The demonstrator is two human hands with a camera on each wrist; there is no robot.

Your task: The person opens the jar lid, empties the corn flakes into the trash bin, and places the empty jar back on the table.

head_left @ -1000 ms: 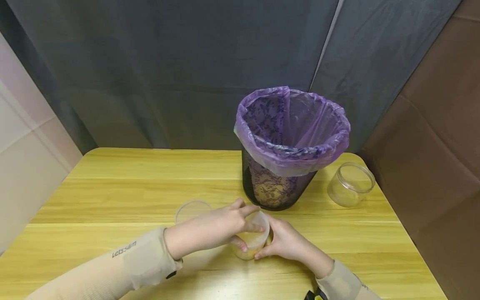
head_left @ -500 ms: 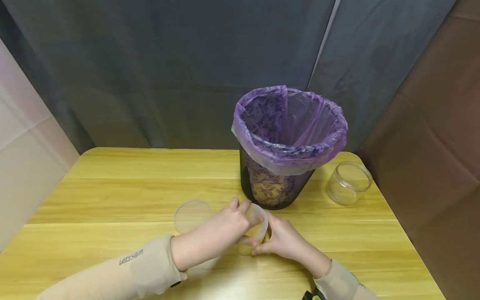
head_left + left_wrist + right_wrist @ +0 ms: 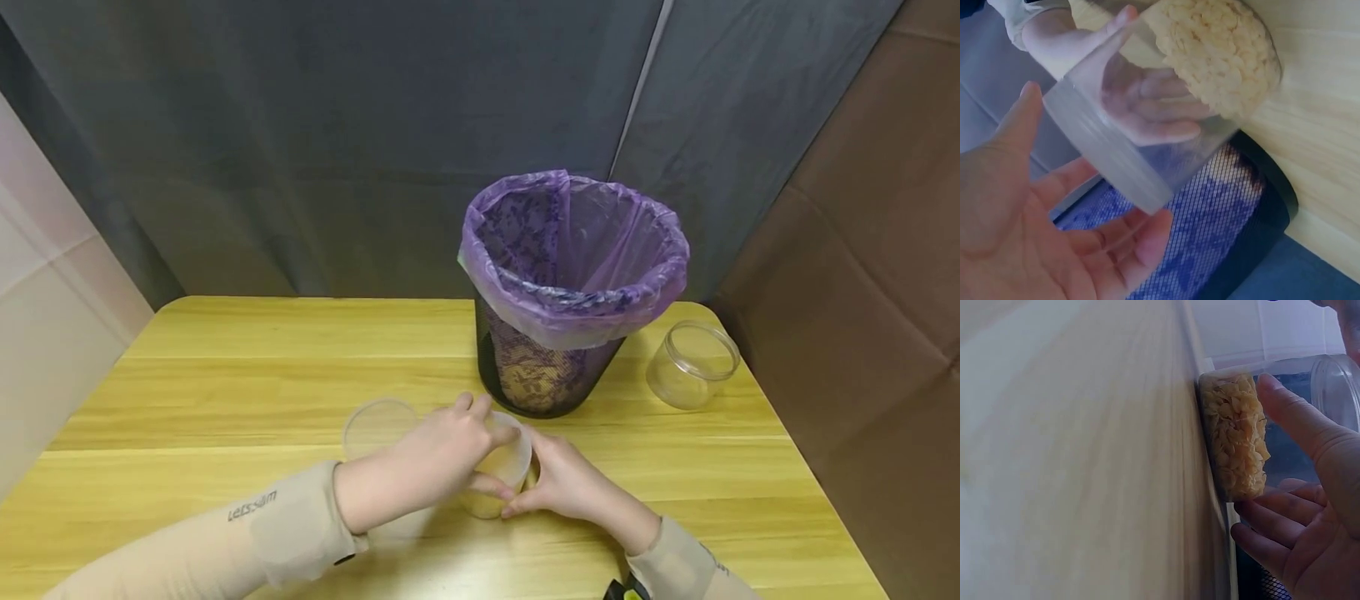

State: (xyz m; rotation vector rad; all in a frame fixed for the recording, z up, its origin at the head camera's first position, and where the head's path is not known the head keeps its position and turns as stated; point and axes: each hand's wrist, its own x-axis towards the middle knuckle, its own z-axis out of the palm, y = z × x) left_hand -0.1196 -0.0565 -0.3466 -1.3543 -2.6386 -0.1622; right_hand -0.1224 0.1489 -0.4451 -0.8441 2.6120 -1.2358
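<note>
A clear plastic jar (image 3: 486,505) stands on the table, partly filled with pale yellow flakes (image 3: 1238,444) seen in both wrist views. My left hand (image 3: 431,454) reaches over its top, thumb and fingers spread around the frosted lid (image 3: 1110,150); in the left wrist view the fingertips are right at the lid's edge. My right hand (image 3: 566,479) holds the jar from the right side, thumb along one wall and fingers round the other. A flat, see-through round disc (image 3: 378,425) lies on the table left of the jar, partly covered by my left hand.
Just behind the jar stands a black mesh waste bin (image 3: 491,350) lined with a purple bag (image 3: 573,321). Another clear jar (image 3: 686,375), open and without contents, is near the table's right edge. Grey curtains (image 3: 300,150) hang behind the wooden table (image 3: 225,392).
My left hand has turned a little over the jar's top, its fingers shifting slightly left. My right hand keeps its hold, and the view has shifted slightly.
</note>
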